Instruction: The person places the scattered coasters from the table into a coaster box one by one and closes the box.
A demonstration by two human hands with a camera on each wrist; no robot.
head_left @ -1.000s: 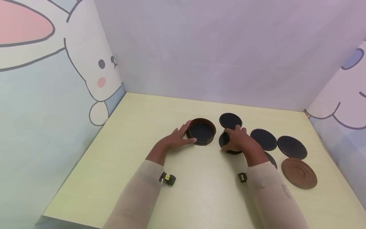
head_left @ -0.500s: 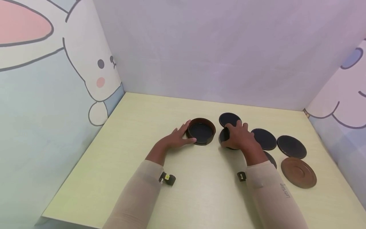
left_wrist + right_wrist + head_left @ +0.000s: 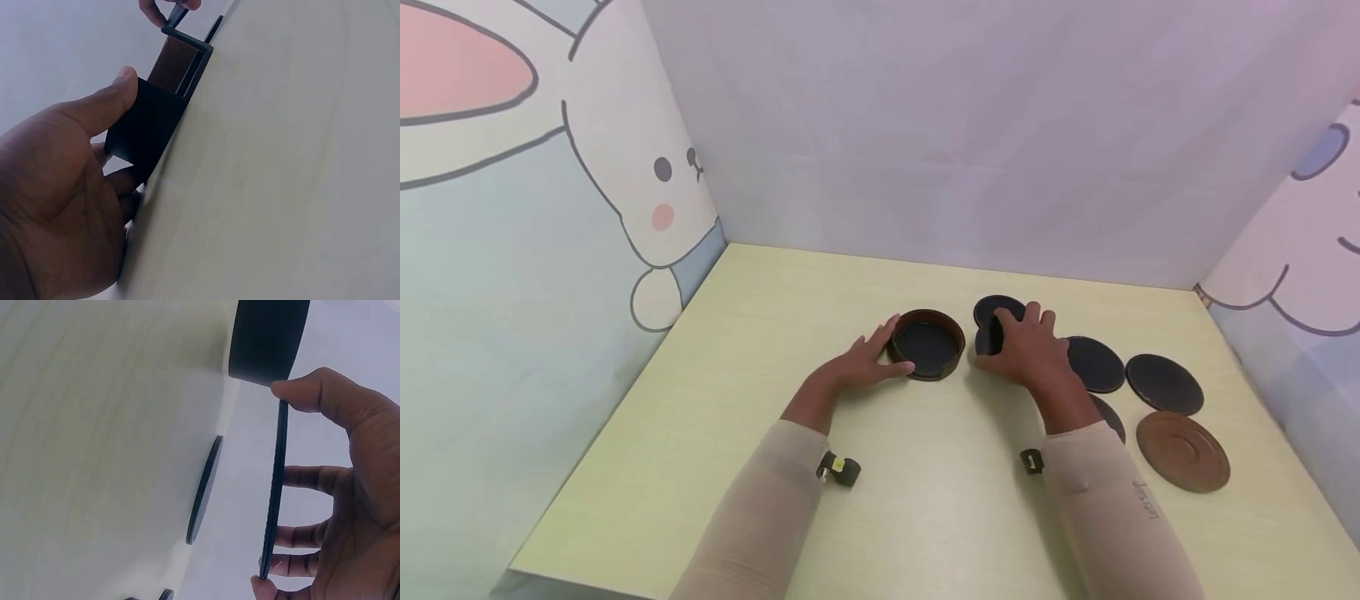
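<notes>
A round dark holder with a brown inner wall (image 3: pixel 928 318) stands on the table. My left hand (image 3: pixel 861 367) curves round its left side, thumb at the near edge; in the left wrist view the same hand (image 3: pixel 69 194) touches the holder's black outer wall (image 3: pixel 147 122). Just right of the holder, my right hand (image 3: pixel 1028 350) grips a black disc (image 3: pixel 987 340). The right wrist view shows this disc (image 3: pixel 275 487) edge-on, raised off the table, between the thumb and fingers of the right hand (image 3: pixel 356 481).
Behind the right hand lies another black disc (image 3: pixel 997 307). To its right are black discs (image 3: pixel 1095 364) (image 3: pixel 1165 384), a partly covered dark one (image 3: pixel 1107 417) and a brown round lid (image 3: pixel 1183 451). Walls border the pale table (image 3: pixel 910 500) at the back and sides.
My right hand has lifted the black disc off the table and tilted it, moving slightly away from me. The left hand stays at the holder.
</notes>
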